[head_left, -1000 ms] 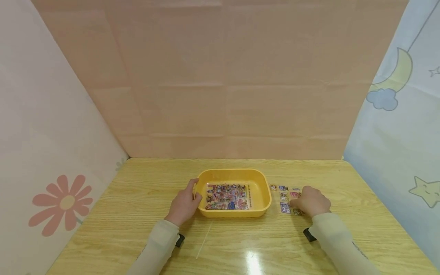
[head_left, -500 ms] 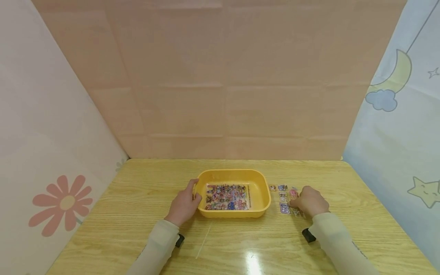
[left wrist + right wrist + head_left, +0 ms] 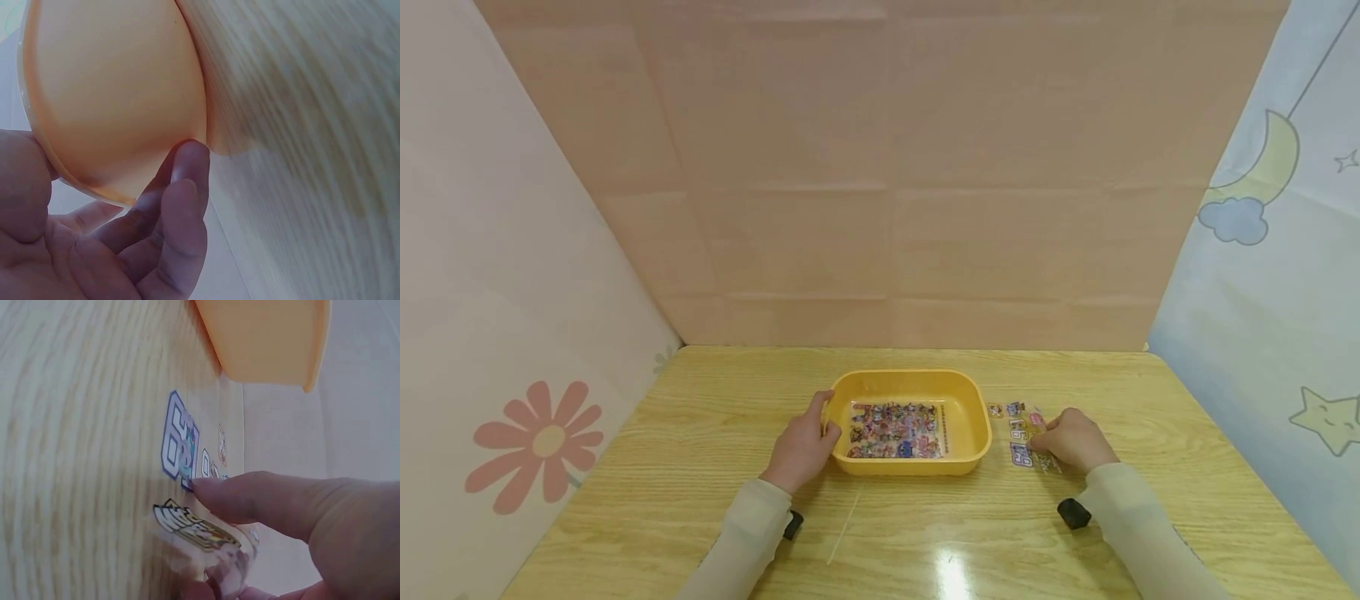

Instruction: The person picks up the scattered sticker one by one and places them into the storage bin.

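Observation:
A yellow plastic basin stands on the wooden table, with a colourful sticker sheet lying flat inside it. My left hand grips the basin's left end, thumb at the rim and fingers curled against the outer wall. To the right of the basin lies a clear sticker sheet printed with numbers and small figures. My right hand pinches its right side. In the right wrist view the thumb presses on top, while the other fingers, partly hidden, are under the bent-up edge of the sheet.
The wooden table meets an upright pinkish-brown backdrop at the back. Pale printed panels flank it, with a red flower on the left and a moon on the right. A thin pale line runs across the tabletop before the basin.
The right side of the clear sticker sheet has bent upward and inward, and my right hand has turned slightly with it. My left hand and the basin have stayed in place.

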{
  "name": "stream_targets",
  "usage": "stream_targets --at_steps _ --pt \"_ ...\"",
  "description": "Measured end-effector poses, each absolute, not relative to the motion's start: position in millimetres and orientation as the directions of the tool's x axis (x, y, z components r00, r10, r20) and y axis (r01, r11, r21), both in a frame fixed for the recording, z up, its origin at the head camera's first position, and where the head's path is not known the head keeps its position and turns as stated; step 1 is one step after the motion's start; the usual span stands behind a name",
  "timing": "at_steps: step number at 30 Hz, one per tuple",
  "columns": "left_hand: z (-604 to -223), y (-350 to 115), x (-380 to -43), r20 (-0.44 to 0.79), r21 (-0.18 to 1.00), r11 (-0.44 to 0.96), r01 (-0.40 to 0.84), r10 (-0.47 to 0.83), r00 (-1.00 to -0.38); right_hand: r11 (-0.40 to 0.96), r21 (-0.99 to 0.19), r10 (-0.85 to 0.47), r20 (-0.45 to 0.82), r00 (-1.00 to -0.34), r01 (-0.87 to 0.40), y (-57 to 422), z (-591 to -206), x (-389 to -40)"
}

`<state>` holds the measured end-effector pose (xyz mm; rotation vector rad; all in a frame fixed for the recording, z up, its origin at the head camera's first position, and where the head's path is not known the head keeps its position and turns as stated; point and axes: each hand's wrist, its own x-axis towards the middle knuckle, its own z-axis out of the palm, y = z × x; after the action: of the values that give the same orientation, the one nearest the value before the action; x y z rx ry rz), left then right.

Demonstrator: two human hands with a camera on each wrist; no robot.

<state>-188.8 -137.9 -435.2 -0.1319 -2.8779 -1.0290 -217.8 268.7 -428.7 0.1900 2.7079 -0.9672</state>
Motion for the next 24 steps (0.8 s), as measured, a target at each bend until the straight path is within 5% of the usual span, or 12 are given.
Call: stream_targets --at_steps 24 --pt "-437 -138 -191 0.085 0.63 0.771 0.089 0.046 -0.995 0.8 -0.568 0.057 -0.25 -0.967 0.194 279 -427 -219"
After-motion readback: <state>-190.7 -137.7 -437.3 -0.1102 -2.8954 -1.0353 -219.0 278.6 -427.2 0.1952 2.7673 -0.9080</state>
